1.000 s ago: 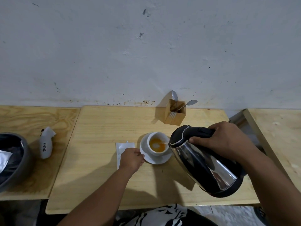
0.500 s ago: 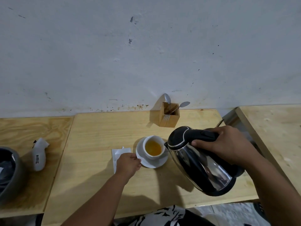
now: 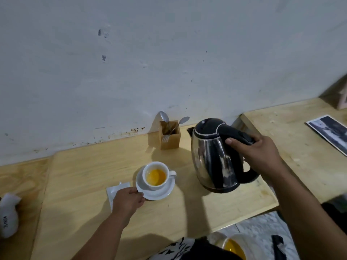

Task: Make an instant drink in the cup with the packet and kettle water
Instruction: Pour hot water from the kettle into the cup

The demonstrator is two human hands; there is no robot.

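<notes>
A white cup holding orange-yellow liquid stands on a white saucer in the middle of the wooden table. My left hand pinches the saucer's near-left rim. A white opened packet lies flat just left of the saucer, partly under that hand. The steel kettle with black lid and handle stands upright on the table, to the right of the cup. My right hand is wrapped around its handle.
A wooden holder with spoons and a fork stands against the wall behind the cup. A white crumpled object lies at far left. A printed photo rests on the right table. A jar of yellow liquid shows at the bottom edge.
The kettle has gone from tilted over the cup to upright, moved right and set on the table. My left hand stays at the saucer. The view has shifted left and down.
</notes>
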